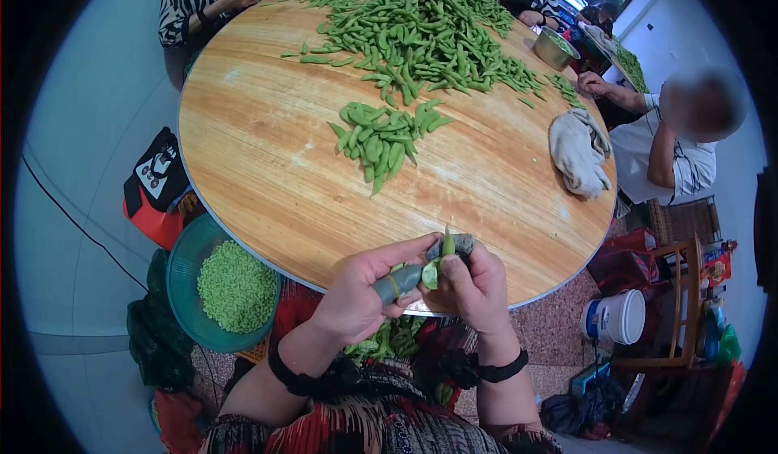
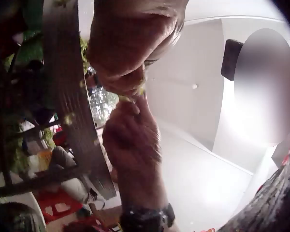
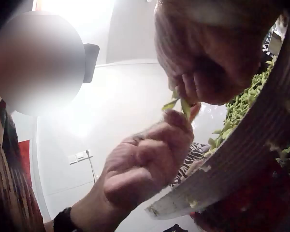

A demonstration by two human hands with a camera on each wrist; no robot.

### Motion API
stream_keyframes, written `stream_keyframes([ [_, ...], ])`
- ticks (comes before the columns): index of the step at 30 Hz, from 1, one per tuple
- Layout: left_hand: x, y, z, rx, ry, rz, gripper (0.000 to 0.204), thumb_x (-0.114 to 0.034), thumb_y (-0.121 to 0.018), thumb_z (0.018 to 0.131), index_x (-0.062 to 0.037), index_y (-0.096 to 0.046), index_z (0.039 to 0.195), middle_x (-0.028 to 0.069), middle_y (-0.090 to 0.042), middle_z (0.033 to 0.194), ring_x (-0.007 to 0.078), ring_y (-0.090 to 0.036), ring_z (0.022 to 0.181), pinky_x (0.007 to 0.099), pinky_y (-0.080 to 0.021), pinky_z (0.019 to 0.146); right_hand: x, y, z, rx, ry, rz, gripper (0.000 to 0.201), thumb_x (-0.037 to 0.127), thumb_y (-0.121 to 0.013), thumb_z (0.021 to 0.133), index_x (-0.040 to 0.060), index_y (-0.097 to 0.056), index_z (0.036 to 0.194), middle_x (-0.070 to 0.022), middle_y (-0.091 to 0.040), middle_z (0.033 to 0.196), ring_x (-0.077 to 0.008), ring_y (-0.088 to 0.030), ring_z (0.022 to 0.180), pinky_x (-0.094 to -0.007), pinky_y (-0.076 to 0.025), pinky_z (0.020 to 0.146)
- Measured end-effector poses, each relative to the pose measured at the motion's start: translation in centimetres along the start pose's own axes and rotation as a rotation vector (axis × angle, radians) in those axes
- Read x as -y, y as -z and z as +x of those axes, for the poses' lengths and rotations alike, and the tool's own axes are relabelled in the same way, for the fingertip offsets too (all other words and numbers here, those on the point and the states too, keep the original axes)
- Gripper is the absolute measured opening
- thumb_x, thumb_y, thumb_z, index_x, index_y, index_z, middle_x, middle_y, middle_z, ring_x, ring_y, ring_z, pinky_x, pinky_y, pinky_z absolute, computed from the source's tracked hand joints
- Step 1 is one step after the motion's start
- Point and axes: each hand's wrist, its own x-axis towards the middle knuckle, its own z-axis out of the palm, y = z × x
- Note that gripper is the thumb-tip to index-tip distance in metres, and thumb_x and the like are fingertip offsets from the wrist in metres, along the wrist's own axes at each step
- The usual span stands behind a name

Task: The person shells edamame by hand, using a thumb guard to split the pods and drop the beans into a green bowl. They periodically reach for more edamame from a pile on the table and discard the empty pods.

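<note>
Just over the table's near edge, my hands meet at a split green soybean pod (image 1: pixel 430 276). My right hand (image 1: pixel 483 292) pinches it under the thumb, a pointed green tip sticking up. My left hand (image 1: pixel 347 296) grips the pod's other side; a dark grey cover (image 1: pixel 397 284) with a yellow band wraps one of its fingers. Another dark grey cover shows behind the right fingertips. In the right wrist view, the green pod (image 3: pixel 185 108) spreads between both hands' fingertips. The left wrist view shows the fingers meeting, mostly hidden by the near hand (image 2: pixel 130 48).
A small group of pods (image 1: pixel 377 142) lies mid-table, before a large pile (image 1: pixel 421 36). A green basin (image 1: pixel 180 292) of shelled beans stands at lower left. On the right are a grey cloth (image 1: pixel 577 150), a metal bowl (image 1: pixel 555 49) and a white bucket (image 1: pixel 624 316). Other people sit around.
</note>
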Motion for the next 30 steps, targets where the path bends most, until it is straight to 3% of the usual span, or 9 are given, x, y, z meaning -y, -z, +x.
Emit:
stream_keyframes([
  [3,-0.7,0.1,0.2,-0.168,-0.006,0.213,0.044,0.001,-0.050,0.085,0.0017,-0.044,0.128,0.0008,-0.053,0.086,0.0032,-0.044,0.063,0.0129,-0.031,0.049,1.5,0.2,-0.1,-0.077,-0.093,0.151,0.015,0.017,-0.051,0.092,0.0033,-0.054,0.085,0.0047,-0.048,0.061,-0.0035,-0.041,0.051,-0.0188,-0.032,0.046],
  [6,-0.5,-0.5,0.1,-0.231,-0.022,0.194,0.034,0.003,-0.049,0.085,0.0017,-0.053,0.119,0.0003,-0.054,0.081,0.0024,-0.043,0.059,0.0126,-0.030,0.047,2.3,0.6,-0.7,0.233,-0.390,0.360,0.022,0.023,-0.048,0.094,0.0055,-0.051,0.081,0.0056,-0.044,0.059,-0.0024,-0.036,0.048,-0.0176,-0.028,0.043],
  [11,0.1,-0.6,-0.1,-0.297,-0.084,0.134,0.010,-0.001,-0.056,0.083,0.0018,-0.061,0.091,0.0026,-0.060,0.078,0.0018,-0.045,0.053,0.0141,-0.031,0.043,3.3,0.2,-1.4,0.267,-0.475,0.273,0.023,0.023,-0.044,0.095,0.0054,-0.050,0.082,0.0050,-0.044,0.059,-0.0026,-0.035,0.049,-0.0177,-0.028,0.043],
  [15,0.5,-0.2,-0.3,-0.283,-0.152,0.190,0.008,-0.004,-0.060,0.082,0.0018,-0.061,0.088,0.0036,-0.060,0.078,0.0032,-0.049,0.057,0.0151,-0.035,0.045,3.4,0.4,-1.8,0.307,-0.457,0.480,0.023,0.020,-0.040,0.096,0.0037,-0.050,0.083,0.0036,-0.043,0.060,-0.0032,-0.034,0.049,-0.0177,-0.028,0.044],
  [17,1.0,-0.4,-0.2,-0.408,-0.204,0.440,0.006,-0.005,-0.061,0.082,-0.0007,-0.062,0.087,0.0030,-0.060,0.075,0.0060,-0.054,0.062,0.0193,-0.042,0.052,3.4,0.2,-1.8,0.302,-0.468,0.473,0.023,0.018,-0.039,0.096,0.0032,-0.050,0.083,0.0032,-0.043,0.061,-0.0033,-0.034,0.049,-0.0178,-0.028,0.044],
  [23,1.4,-0.8,-0.7,-0.400,-0.337,0.899,0.006,-0.005,-0.060,0.082,0.0002,-0.062,0.084,0.0012,-0.057,0.076,0.0065,-0.054,0.069,0.0202,-0.043,0.057,2.5,-0.1,-2.1,0.312,-0.537,0.601,0.019,0.016,-0.039,0.096,0.0028,-0.050,0.089,0.0020,-0.044,0.062,-0.0027,-0.033,0.048,-0.0167,-0.027,0.042],
  [27,0.4,-0.7,-0.9,-0.259,-0.170,0.595,0.010,-0.008,-0.064,0.080,-0.0004,-0.059,0.085,0.0007,-0.055,0.078,0.0056,-0.051,0.065,0.0170,-0.041,0.053,2.4,-0.3,-2.3,0.307,-0.634,0.857,0.015,0.015,-0.040,0.096,0.0032,-0.050,0.094,-0.0002,-0.047,0.065,-0.0017,-0.031,0.045,-0.0153,-0.023,0.038],
  [29,0.4,0.2,-0.7,0.012,-0.134,0.159,0.012,-0.009,-0.063,0.081,-0.0003,-0.059,0.087,0.0026,-0.055,0.082,0.0058,-0.051,0.067,0.0163,-0.040,0.055,2.7,-0.4,-2.4,0.312,-0.656,0.952,0.014,0.014,-0.041,0.096,0.0034,-0.050,0.096,-0.0009,-0.047,0.065,-0.0015,-0.030,0.043,-0.0151,-0.022,0.037],
  [30,0.3,0.4,-0.5,0.013,-0.133,0.162,0.012,-0.009,-0.063,0.081,-0.0003,-0.059,0.087,0.0026,-0.055,0.082,0.0058,-0.051,0.067,0.0163,-0.040,0.055,2.9,-0.5,-2.4,0.309,-0.631,0.911,0.014,0.015,-0.041,0.096,0.0034,-0.049,0.096,-0.0011,-0.047,0.065,-0.0016,-0.029,0.043,-0.0151,-0.022,0.037],
])
